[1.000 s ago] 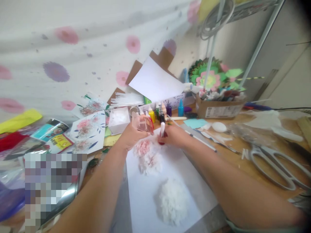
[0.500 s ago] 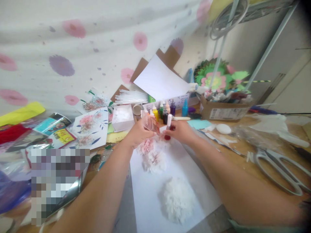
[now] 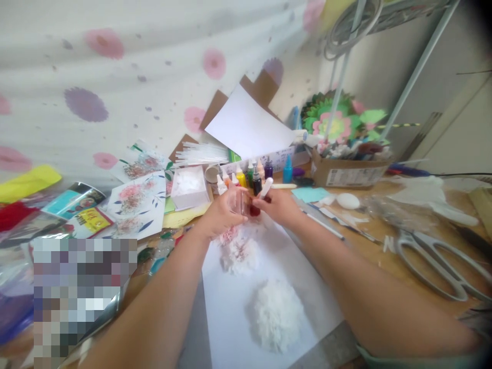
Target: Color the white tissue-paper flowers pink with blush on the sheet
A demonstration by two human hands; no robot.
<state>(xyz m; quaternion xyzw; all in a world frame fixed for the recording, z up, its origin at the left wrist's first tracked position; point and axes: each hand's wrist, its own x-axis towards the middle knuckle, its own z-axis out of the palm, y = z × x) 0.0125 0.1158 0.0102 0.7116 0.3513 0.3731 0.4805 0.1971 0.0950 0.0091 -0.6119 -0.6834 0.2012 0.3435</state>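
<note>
My left hand [image 3: 220, 214] is closed around a small clear container [image 3: 241, 202] above the far end of a white paper sheet [image 3: 221, 328]. Held in my right hand [image 3: 283, 206] is a small bottle of dark red liquid [image 3: 254, 210] with a white top [image 3: 266, 187]; it leans toward the container, almost touching it. Below the hands lie a pink fluffy flower [image 3: 228, 236], partly hidden by my left hand, and a white flower with a pinkish middle [image 3: 241, 254]. Nearer to me rests an all-white fluffy flower [image 3: 278, 316].
Several colour bottles, among them a yellow one [image 3: 240, 178] and a blue one [image 3: 287, 170], stand behind the hands. A white box [image 3: 192, 197] is at left. Large scissors [image 3: 434, 266] and a cardboard box [image 3: 349, 173] lie right; plastic packets [image 3: 82, 207] cover the left side.
The bottle in my right hand has gone from upright to tilted, its lower end nearer the clear container. My left hand has turned the container more upright. The camera view has shifted slightly.
</note>
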